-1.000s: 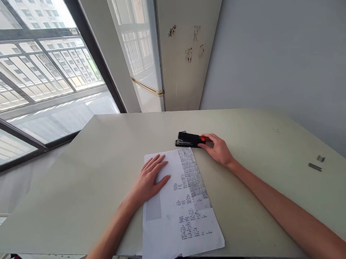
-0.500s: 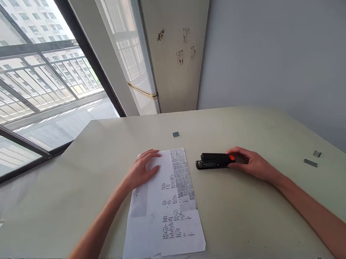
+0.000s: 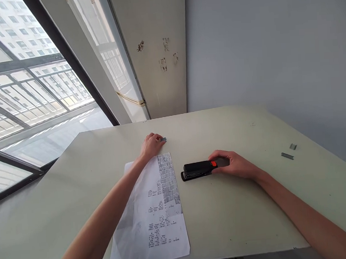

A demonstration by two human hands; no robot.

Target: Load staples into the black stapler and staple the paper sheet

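Just past the far edge of the paper, my left hand (image 3: 152,144) has its fingers closed around a small grey strip of staples (image 3: 163,139). Part of the strip shows at the fingertips. The printed sheets of paper (image 3: 155,213) lie under my left forearm, with dense dark text along their right side. To the right of the paper, a black stapler (image 3: 197,169) with a red-orange mark rests on the table, pointing left. My right hand (image 3: 234,164) grips its rear end between thumb and fingers.
Two more grey staple strips, one nearer (image 3: 287,156) and one farther (image 3: 293,146), lie at the right on the pale table (image 3: 226,216). A fridge (image 3: 164,90) stands behind the table. A window (image 3: 24,84) is at the left and a grey wall (image 3: 268,48) at the right.
My left hand has left the paper, moved forward and closed on the staple strip. The right hand still holds the stapler. The whole view has shifted slightly to the right.
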